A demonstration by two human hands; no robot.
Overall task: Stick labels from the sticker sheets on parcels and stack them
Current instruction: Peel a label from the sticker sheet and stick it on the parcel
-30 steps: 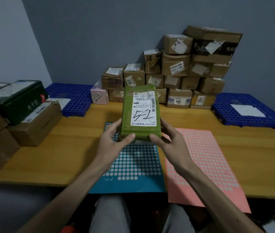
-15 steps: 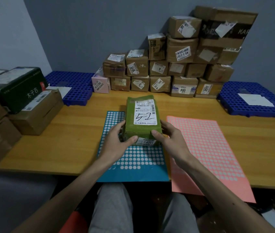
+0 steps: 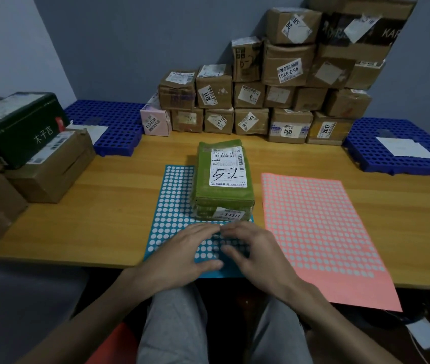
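My left hand [image 3: 182, 252] & right hand [image 3: 252, 249], fingers loose, gripping nothing, hover over the blue dotted paper sticker sheet [image 3: 172, 206]; glossy green plastic-wrapped rectangular parcel [image 3: 206, 179] lies flat on it at 12 o'clock, pink dotted paper sheet [image 3: 313, 227] at 3.

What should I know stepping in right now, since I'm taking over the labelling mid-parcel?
Left hand: open, flat on the blue sticker sheet, holding nothing.
Right hand: beside it over the same sheet, blurred; pinch unclear.
Green parcel: lies on the sheet's far part, free of both hands; pink sticker sheet to its right.
Done: parcel placed. Left: stick a dot on it, then stack it.
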